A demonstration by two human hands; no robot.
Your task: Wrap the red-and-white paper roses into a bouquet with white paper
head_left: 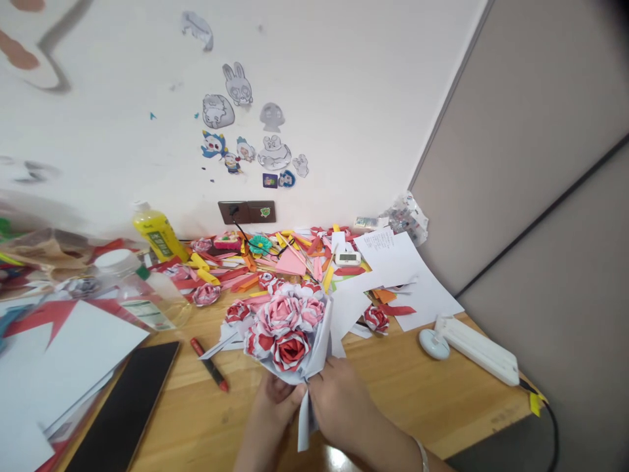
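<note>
A bouquet of red, pink and white paper flowers [285, 321] is wrapped in white paper [322, 337] and stands above the wooden table [196, 419]. My left hand [278, 400] is closed around the bottom of the bouquet, its thumb against the wrapping. On the right side, my right hand [339, 396] is closed on the white wrapping paper, fingers bent at the gathered part. A strip of the paper hangs down between the two hands. The flower stems are hidden by the hands and wrapping.
Behind lie colourful paper strips [240, 272] and a small timer [348, 259]. To the left are a dark flat board [128, 406], a red crayon [209, 365], a clear bottle [147, 295] and a yellow bottle [160, 233]. A white lamp [476, 347] lies right.
</note>
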